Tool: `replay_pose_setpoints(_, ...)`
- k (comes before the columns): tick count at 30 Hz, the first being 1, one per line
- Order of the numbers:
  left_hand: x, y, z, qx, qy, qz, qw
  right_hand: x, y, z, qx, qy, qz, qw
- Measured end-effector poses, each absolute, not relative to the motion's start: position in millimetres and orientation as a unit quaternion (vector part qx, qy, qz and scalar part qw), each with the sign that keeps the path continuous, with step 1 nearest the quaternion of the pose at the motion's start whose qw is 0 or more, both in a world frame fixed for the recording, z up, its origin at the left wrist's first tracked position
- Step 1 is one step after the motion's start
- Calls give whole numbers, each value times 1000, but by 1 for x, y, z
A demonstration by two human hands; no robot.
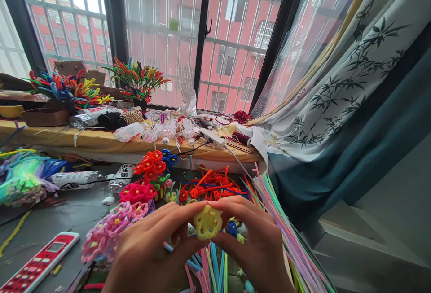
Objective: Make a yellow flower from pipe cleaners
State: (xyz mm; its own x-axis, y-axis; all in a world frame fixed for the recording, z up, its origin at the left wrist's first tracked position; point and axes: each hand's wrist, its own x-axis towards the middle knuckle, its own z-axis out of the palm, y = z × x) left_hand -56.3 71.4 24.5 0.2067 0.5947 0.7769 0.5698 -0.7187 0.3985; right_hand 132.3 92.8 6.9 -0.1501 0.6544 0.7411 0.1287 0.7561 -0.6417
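Observation:
Between my two hands, at the lower middle of the head view, is a small yellow pipe-cleaner flower (208,223) with looped petals. My left hand (151,243) pinches its left side with thumb and fingertips. From the other side, the fingertips and thumb of my right hand (254,239) grip it too. Below and behind the hands lie loose pastel pipe cleaners (215,266). Finished pink pipe-cleaner flowers (116,228) sit just left of my left hand, with deep pink flowers (138,194) and red flowers (150,165) beyond them.
A red remote control (42,261) lies at the lower left. Plastic bottles (119,181) rest on the grey table. Long pastel pipe cleaners (286,225) run along the right, and red stems (218,185) lie ahead. A cluttered windowsill (101,142) holds a power strip (211,138). Curtains (336,104) hang right.

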Motion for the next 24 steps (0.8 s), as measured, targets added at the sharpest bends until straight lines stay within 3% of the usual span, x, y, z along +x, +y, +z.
replay_pose_setpoints(24,-53,73,27,776,355,521,-8,131,94,2,-254,-735,236,583)
